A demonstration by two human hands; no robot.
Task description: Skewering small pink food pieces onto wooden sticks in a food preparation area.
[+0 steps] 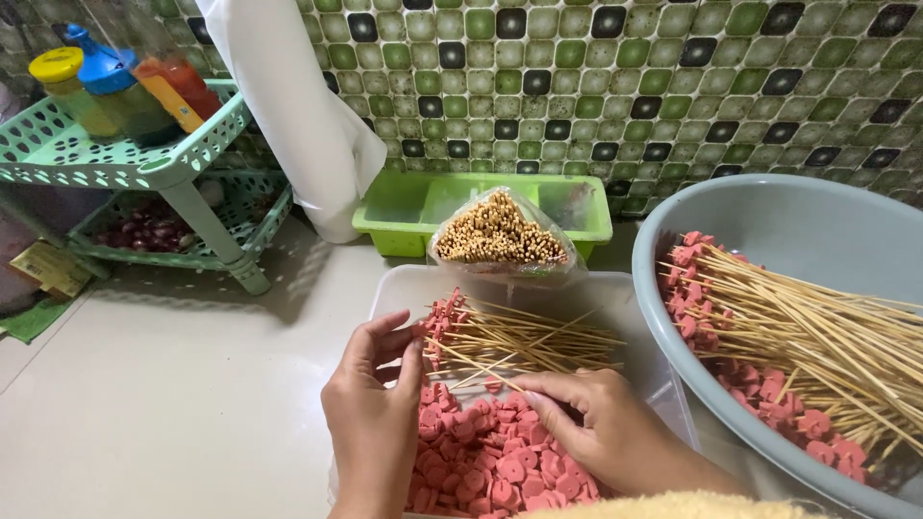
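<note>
I see the clear tray (404,288) on the floor as my anchor. Inside it, the pink sausage slices (486,461) fill the near end, with loaded skewers (519,341) piled beyond them. My left hand (375,413) pinches one skewer at the tray's left side; my right hand (601,423) rests curled on the slices. Right of the tray sits a grey basin (788,221) of finished skewers.
</note>
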